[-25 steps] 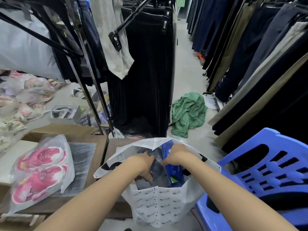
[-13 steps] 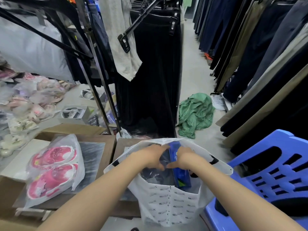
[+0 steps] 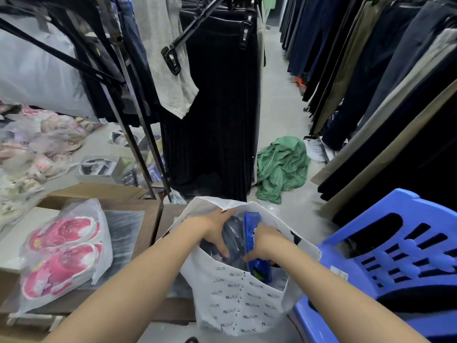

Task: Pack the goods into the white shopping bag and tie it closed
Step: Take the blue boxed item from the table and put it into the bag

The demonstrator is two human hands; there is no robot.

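Amid hanging trousers, hands [image 3: 217, 231] [image 3: 265, 243] fill a crinkly white bag [image 3: 242, 303].

Left hand [image 3: 214, 231]: fingertips buried among the dark goods [image 3: 232, 240] inside the white shopping bag [image 3: 243, 303]; grip cannot be confirmed. Right hand [image 3: 263, 243]: fingers wrap behind the blue pack [image 3: 254, 246], whose lower end is sunk in the bag and whose lettering is too blurred to read. The dark goods cannot be identified. Both forearms run off the bottom edge. Blue plastic chair [image 3: 395, 256]: cut by the right and bottom edges. Pink shoes [image 3: 61, 253]: blurred behind their clear wrapper. Bagged items at the far left edge: indistinct.
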